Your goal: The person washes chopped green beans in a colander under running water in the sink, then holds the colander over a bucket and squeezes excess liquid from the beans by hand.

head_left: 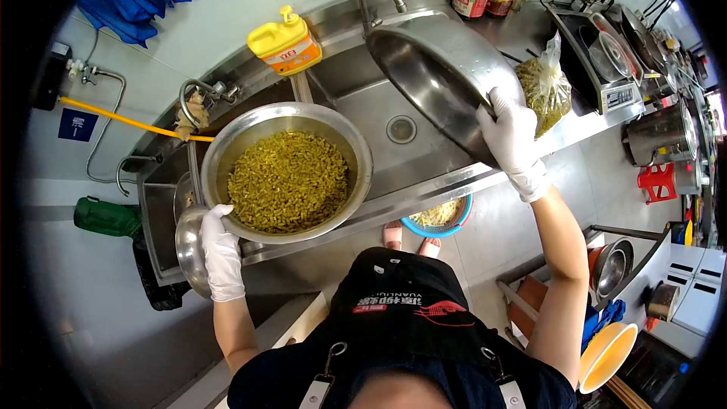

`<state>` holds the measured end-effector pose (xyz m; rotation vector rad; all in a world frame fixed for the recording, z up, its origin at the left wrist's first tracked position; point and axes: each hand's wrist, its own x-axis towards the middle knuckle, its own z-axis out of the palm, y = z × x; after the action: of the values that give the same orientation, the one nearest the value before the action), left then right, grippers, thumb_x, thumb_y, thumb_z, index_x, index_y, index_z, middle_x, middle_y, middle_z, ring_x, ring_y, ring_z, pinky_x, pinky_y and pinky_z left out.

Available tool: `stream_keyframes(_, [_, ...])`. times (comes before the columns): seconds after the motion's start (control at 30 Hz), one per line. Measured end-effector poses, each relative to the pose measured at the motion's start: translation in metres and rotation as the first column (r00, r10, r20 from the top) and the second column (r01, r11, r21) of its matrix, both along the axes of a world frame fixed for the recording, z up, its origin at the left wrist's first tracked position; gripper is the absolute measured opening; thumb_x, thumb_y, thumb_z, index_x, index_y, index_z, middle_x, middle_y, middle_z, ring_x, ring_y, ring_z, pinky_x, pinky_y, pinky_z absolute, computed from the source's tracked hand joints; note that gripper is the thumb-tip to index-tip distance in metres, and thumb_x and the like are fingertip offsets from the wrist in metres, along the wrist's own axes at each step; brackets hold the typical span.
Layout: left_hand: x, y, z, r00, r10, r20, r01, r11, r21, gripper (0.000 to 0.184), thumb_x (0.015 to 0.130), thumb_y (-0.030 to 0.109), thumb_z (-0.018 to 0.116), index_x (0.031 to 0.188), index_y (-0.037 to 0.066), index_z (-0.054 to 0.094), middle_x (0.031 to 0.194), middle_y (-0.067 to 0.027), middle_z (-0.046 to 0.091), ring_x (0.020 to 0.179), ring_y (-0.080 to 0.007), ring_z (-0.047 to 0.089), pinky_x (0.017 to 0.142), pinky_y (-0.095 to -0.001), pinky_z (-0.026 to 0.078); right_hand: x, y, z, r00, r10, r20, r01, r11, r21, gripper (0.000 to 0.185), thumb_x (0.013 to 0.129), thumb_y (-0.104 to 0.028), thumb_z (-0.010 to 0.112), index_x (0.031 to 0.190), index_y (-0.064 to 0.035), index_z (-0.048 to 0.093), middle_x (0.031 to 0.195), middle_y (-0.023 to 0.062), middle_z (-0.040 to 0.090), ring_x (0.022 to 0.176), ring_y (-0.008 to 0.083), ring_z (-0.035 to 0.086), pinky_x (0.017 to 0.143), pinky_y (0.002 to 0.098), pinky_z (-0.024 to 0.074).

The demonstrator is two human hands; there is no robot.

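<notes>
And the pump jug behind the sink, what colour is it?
The jug is yellow with an orange label, clearest in the head view.

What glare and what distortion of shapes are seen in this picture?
Head view: bright highlights on the tilted steel basin; the sink's back edge bows, likely from a wide-angle lens; the picture's corners fall to black.

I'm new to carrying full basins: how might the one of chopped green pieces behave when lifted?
The basin looks likely to be heavy, being wide and well filled. Its metal wall should stay stiff, though its smooth surface could feel slippery in gloves. The chopped green pieces appear loose, so they would probably slide if it tilted.
</notes>
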<state>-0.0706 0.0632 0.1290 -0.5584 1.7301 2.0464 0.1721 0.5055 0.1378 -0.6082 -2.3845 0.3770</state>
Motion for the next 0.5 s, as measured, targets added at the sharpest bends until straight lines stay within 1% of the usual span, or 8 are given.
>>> stream_keyframes(0.03, [0.003, 0.004, -0.004, 1.0, 0.015, -0.021, -0.016, 0.999, -0.041, 0.038, 0.071, 0.005, 0.054, 0.108, -0.004, 0.053, 0.106, -0.0161, 0.06, 0.096, -0.0319, 0.058, 0.089, -0.0419, 0.046, -0.001, -0.001, -0.002, 0.999, 0.022, -0.027, -0.021, 0.999, 0.035, 0.013, 0.073, -0.01, 0.064, 0.075, -0.0055, 0.053, 0.063, 0.0168, 0.055, 0.058, 0.0338, 0.058, 0.054, 0.04, 0.046])
stream_keyframes(0.07, [0.004, 0.004, -0.003, 1.0, -0.026, -0.002, 0.026, 0.999, -0.027, 0.038, 0.071, 0.005, 0.054, 0.107, -0.004, 0.054, 0.105, -0.016, 0.06, 0.095, -0.0318, 0.058, 0.088, -0.0424, 0.046, -0.002, -0.002, -0.003, 0.998, 0.044, -0.053, -0.041, 0.997, 0.07, 0.015, 0.071, -0.009, 0.065, 0.071, -0.0057, 0.05, 0.06, 0.0163, 0.053, 0.055, 0.0336, 0.056, 0.052, 0.0394, 0.0449])
stream_keyframes(0.13, [0.007, 0.005, 0.001, 0.993, -0.111, 0.032, 0.111, 0.994, 0.002, 0.036, 0.07, 0.005, 0.054, 0.106, -0.003, 0.054, 0.104, -0.0156, 0.06, 0.093, -0.0317, 0.058, 0.086, -0.0432, 0.047, 0.0, -0.002, -0.003, 0.997, 0.074, -0.002, -0.073, 0.99, 0.117, 0.018, 0.069, -0.008, 0.066, 0.071, -0.0074, 0.048, 0.061, 0.0124, 0.053, 0.056, 0.0292, 0.057, 0.051, 0.0378, 0.0446])
stream_keyframes(0.17, [0.01, 0.012, 0.01, 0.994, -0.089, 0.063, 0.09, 0.996, -0.025, 0.035, 0.07, 0.006, 0.054, 0.105, -0.003, 0.054, 0.102, -0.0157, 0.06, 0.091, -0.0316, 0.058, 0.084, -0.0447, 0.047, 0.002, -0.002, -0.005, 0.996, 0.086, -0.001, -0.085, 0.987, 0.133, 0.019, 0.069, -0.008, 0.067, 0.071, -0.0077, 0.048, 0.062, 0.0112, 0.053, 0.057, 0.0279, 0.057, 0.051, 0.0372, 0.0445])
stream_keyframes(0.23, [0.016, 0.021, 0.01, 1.0, -0.029, 0.008, 0.029, 0.997, -0.066, 0.036, 0.07, 0.005, 0.054, 0.105, -0.004, 0.054, 0.101, -0.0158, 0.059, 0.091, -0.0319, 0.058, 0.083, -0.0443, 0.048, 0.009, 0.003, -0.013, 0.994, 0.103, 0.028, -0.107, 0.978, 0.178, 0.019, 0.069, -0.009, 0.067, 0.073, -0.0086, 0.048, 0.066, 0.0077, 0.053, 0.061, 0.0243, 0.058, 0.053, 0.0358, 0.0444])
stream_keyframes(0.33, [0.017, 0.025, 0.006, 1.0, -0.007, -0.02, 0.005, 0.991, -0.13, 0.035, 0.07, 0.005, 0.054, 0.104, -0.004, 0.053, 0.1, -0.0158, 0.059, 0.09, -0.0317, 0.058, 0.083, -0.0427, 0.048, 0.024, 0.01, -0.016, 0.986, 0.112, 0.12, -0.133, 0.973, 0.188, 0.013, 0.074, -0.008, 0.062, 0.076, -0.0077, 0.049, 0.067, 0.0087, 0.051, 0.064, 0.0258, 0.057, 0.055, 0.0358, 0.0467])
stream_keyframes(0.37, [0.016, 0.024, 0.004, 1.0, -0.01, -0.019, 0.008, 0.988, -0.153, 0.034, 0.071, 0.005, 0.055, 0.104, -0.004, 0.053, 0.099, -0.0158, 0.059, 0.09, -0.0315, 0.058, 0.083, -0.042, 0.048, 0.027, 0.012, -0.018, 0.988, 0.112, 0.105, -0.13, 0.974, 0.186, 0.015, 0.072, -0.007, 0.063, 0.075, -0.0077, 0.048, 0.066, 0.0086, 0.051, 0.062, 0.0258, 0.057, 0.054, 0.0362, 0.0456])
stream_keyframes(0.5, [0.017, 0.028, 0.006, 1.0, 0.022, -0.018, -0.024, 0.996, -0.09, 0.032, 0.071, 0.002, 0.056, 0.102, -0.004, 0.053, 0.1, -0.0153, 0.057, 0.091, -0.029, 0.057, 0.084, -0.0374, 0.047, 0.037, 0.016, -0.028, 0.989, 0.127, 0.071, -0.137, 0.976, 0.166, 0.02, 0.068, -0.004, 0.066, 0.072, -0.007, 0.047, 0.064, 0.0088, 0.049, 0.059, 0.0261, 0.054, 0.052, 0.037, 0.0429])
